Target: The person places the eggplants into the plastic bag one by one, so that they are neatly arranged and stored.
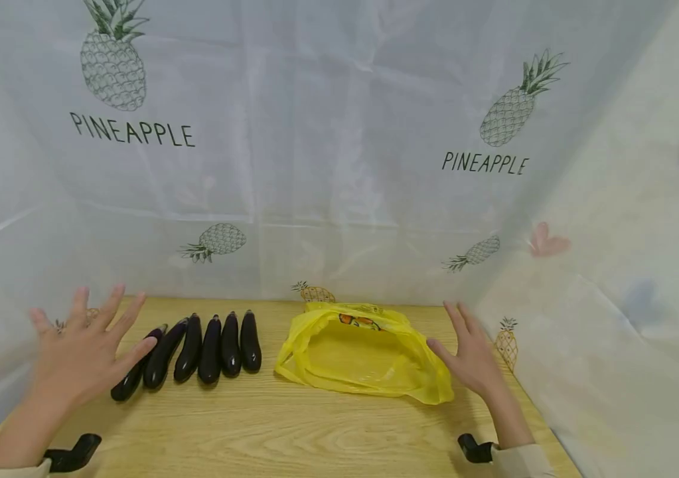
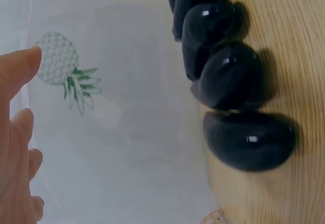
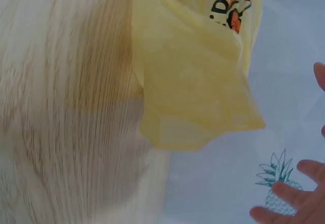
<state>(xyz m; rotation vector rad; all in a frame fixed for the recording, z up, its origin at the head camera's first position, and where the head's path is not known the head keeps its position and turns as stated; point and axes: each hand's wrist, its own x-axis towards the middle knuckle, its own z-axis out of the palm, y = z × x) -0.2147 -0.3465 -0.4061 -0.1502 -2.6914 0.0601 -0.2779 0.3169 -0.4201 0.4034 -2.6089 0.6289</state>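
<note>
Several dark purple eggplants (image 1: 210,350) lie in a row on the left part of the table, stems toward the back. In the left wrist view the nearest eggplant (image 2: 249,140) lies crosswise. My left hand (image 1: 79,355) is held with fingers spread, above and beside the leftmost eggplant, partly covering it in the head view. A yellow plastic bag (image 1: 369,392) lies on the table right of the eggplants, its mouth gaping toward me; the right wrist view shows its side (image 3: 195,82). My right hand (image 1: 472,352), fingers extended, is beside the bag's right edge and holds nothing.
The wooden table (image 1: 243,431) runs up to a pale curtain (image 1: 315,166) printed with pineapples at the back, with more such sheeting (image 1: 632,279) along the right. Black wrist straps (image 1: 73,453) sit on both forearms.
</note>
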